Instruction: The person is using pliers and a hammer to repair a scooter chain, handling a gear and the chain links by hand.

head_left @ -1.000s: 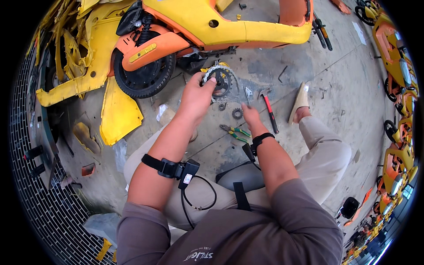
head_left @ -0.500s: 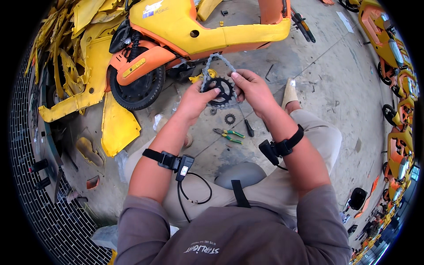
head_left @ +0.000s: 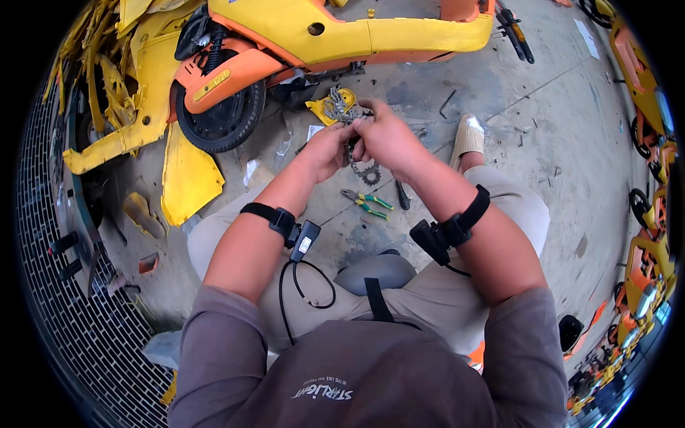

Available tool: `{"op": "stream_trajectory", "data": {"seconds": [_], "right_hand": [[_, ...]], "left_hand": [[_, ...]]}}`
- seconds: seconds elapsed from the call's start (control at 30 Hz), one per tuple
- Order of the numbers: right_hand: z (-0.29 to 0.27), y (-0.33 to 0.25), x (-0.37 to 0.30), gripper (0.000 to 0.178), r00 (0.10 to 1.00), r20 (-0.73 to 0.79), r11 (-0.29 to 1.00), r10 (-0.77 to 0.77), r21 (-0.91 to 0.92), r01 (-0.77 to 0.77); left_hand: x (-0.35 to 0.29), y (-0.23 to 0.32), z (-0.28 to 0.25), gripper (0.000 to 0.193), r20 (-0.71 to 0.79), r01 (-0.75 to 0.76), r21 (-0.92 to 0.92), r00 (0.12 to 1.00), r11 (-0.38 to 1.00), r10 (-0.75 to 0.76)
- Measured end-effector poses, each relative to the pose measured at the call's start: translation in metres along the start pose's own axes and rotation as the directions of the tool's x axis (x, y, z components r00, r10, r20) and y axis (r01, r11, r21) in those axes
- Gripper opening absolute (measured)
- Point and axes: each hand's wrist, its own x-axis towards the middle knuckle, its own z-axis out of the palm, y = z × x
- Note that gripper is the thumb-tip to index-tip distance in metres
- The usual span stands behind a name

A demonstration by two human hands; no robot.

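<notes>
My left hand point(head_left: 327, 151) and my right hand point(head_left: 387, 141) meet above the floor, fingers closed and fingertips close together. Both grip a metal chain point(head_left: 354, 167); a length of it hangs below them, and more links show above my fingers, over a small yellow part. What my fingertips pinch is partly hidden, and I cannot make out the large black chainring there. A small toothed sprocket point(head_left: 370, 173) appears just beneath the hanging chain. Green-handled pliers point(head_left: 367, 203) lie nearer me, with a black-handled screwdriver point(head_left: 403, 196) to their right.
A yellow and orange scooter point(head_left: 342, 36) lies across the far side, its wheel point(head_left: 227, 118) at the left. Yellow panels point(head_left: 187, 175) are piled at left. A hex key point(head_left: 447, 104) rests on the floor near my right foot. More scooters point(head_left: 646, 93) line the right edge.
My hands have come together, the right moving left. The chain's raised loop has dropped, and part now hangs below my hands. The chainring is no longer plainly visible. The view has shifted slightly.
</notes>
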Motion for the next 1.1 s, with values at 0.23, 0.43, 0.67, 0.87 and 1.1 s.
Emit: {"op": "stream_trajectory", "data": {"seconds": [0.23, 0.43, 0.67, 0.87, 1.1], "right_hand": [[-0.044, 0.119, 0.097, 0.034, 0.997, -0.07, 0.97, -0.019, -0.245, 0.001], [-0.048, 0.213, 0.114, 0.029, 0.983, -0.158, 0.852, 0.096, -0.497, -0.164], [-0.05, 0.296, 0.11, 0.032, 0.894, -0.245, 0.918, 0.374, 0.234, -0.32], [-0.046, 0.249, 0.095, 0.032, 0.892, -0.147, 0.894, 0.427, 0.217, -0.392], [-0.083, 0.089, 0.075, 0.038, 0.996, -0.027, 0.992, 0.082, -0.093, -0.085]], "left_hand": [[0.061, -0.088, -0.033, 0.032, -0.316, 0.24, 0.097, 0.928, 0.966, -0.199], [0.088, -0.18, -0.066, 0.029, -0.571, 0.222, 0.042, 0.806, 0.974, -0.159], [0.095, -0.199, -0.065, 0.03, -0.536, 0.266, -0.001, 0.813, 0.964, -0.225], [0.077, -0.186, -0.084, 0.029, -0.602, 0.226, 0.053, 0.784, 0.973, -0.149], [0.041, -0.066, -0.052, 0.019, -0.402, -0.058, 0.173, 0.907, 0.983, 0.124]]}}
